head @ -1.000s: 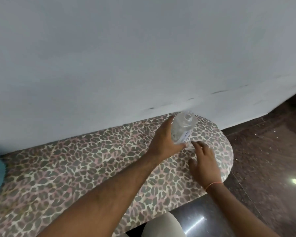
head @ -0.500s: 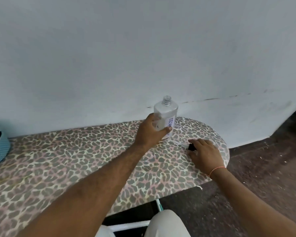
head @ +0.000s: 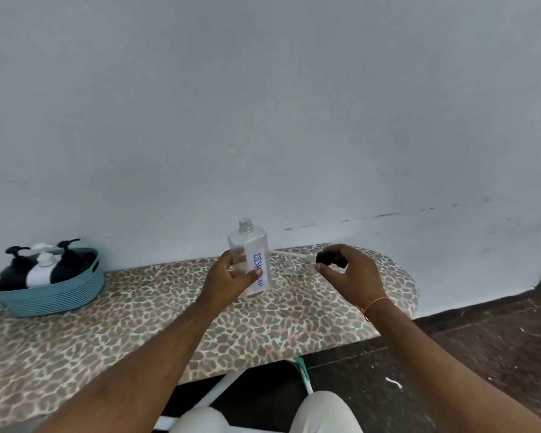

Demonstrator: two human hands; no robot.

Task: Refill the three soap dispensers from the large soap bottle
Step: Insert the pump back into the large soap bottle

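A clear dispenser bottle (head: pixel 248 245) labelled "DISH SOAP" stands upright on the leopard-print board (head: pixel 138 314), its threaded neck uncapped. My left hand (head: pixel 231 278) grips its lower body. My right hand (head: pixel 352 273) is raised just right of the bottle and pinches the black pump head (head: pixel 330 258), whose thin clear tube (head: pixel 289 253) trails left toward the bottle. At the far left a blue basket (head: pixel 49 292) holds two black pump bottles (head: pixel 63 264) and a white bottle (head: pixel 41 270).
The board ends in a rounded tip (head: pixel 409 285) at the right, against a pale wall (head: pixel 263 120). Dark floor (head: pixel 481 345) lies to the right and below. My knees (head: pixel 322 414) and a white-green frame leg (head: pixel 303 373) show under the board's front edge.
The view has tilted up and left, bringing the basket into sight. My right hand has lifted the black pump head off the board. My left hand still holds the bottle upright.
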